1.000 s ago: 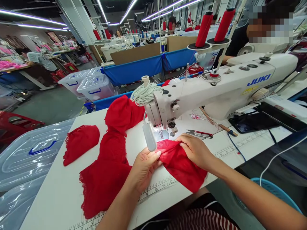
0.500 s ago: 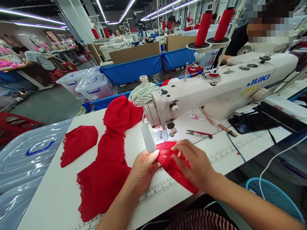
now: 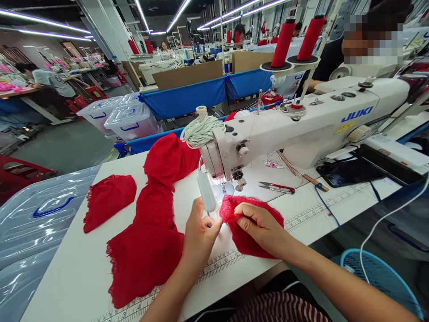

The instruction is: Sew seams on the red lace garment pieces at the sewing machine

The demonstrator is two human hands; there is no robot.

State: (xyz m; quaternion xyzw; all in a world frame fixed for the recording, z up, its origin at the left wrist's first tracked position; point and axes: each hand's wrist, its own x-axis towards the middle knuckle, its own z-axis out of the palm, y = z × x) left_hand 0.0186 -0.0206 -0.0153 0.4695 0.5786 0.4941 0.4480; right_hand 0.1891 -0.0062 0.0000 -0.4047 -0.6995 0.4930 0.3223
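Observation:
A piece of red lace-edged fabric (image 3: 258,237) is held up just in front of the sewing machine's needle area. My right hand (image 3: 261,228) pinches it near its upper lacy edge, thumb against the bent fingers. At the fabric's left corner, my left hand (image 3: 201,232) closes thumb and finger on the lace; its other fingers are partly hidden. The white JUKI sewing machine (image 3: 284,129) stands behind both hands, its small lamp (image 3: 207,192) beside my left fingers. More red fabric (image 3: 144,259) lies in a long heap to the left, with a separate red piece (image 3: 109,201) farther left.
Thread snips (image 3: 276,187) and a wooden-handled tool (image 3: 315,182) lie right of the needle, near a black phone (image 3: 348,172). Rulers are printed along the white table (image 3: 77,268). A blue basket (image 3: 378,277) stands below right; clear lidded bins (image 3: 50,192) stand left. A co-worker sits behind the machine.
My right hand has gone from loose, blurred fingers over the fabric to a pinch on its edge. The fabric is turned and bunched to the right; my left hand has tilted upright.

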